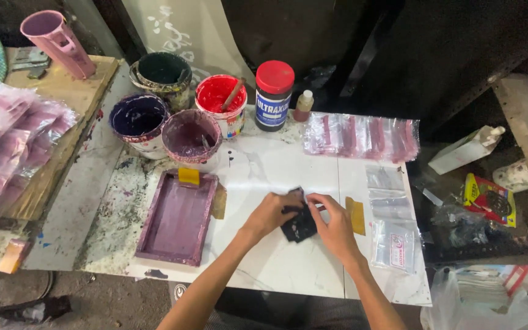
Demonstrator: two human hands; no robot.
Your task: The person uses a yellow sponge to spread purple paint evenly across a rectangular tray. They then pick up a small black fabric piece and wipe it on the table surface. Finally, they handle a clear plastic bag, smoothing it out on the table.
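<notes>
Both hands close on one dark cloth (pixel 299 227) at the middle of the white tabletop (pixel 264 269). Left hand (pixel 271 214): fingers curled over the cloth's left edge, thumb side upward, pinching the fabric from the left. Right hand (pixel 336 227): fingers bent across the cloth's upper right corner, holding it from the right. Neither hand is spread wide; each grip is narrow and filled with cloth. The cloth lies directly between the two hands, touching both, so neither is the nearer; its longer side appears to run from near the person's body away toward the pots, tilted a little to the left, though the folds make the outline uncertain.

Just right of the right hand, a strip of tan tape (pixel 355 215) lies flat on the table, apart from the cloth. Further right, small clear packets (pixel 392 244) lie in a column along the table's right margin. Left of the left hand, a rectangular purple-stained frame (pixel 178 219) rests flat, with a yellow tab (pixel 189 176) at its far end; it is near the cloth but not touching.

Beyond the hands, a row of pink-banded clear bags (pixel 362 137) lies across the far right. Farthest back stand a purple paint pot (pixel 192 137), a second purple pot (pixel 137 119), a red pot (pixel 220 101) with a stick in it, a dark green pot (pixel 165 72), and a red-lidded jar (pixel 274 95).
</notes>
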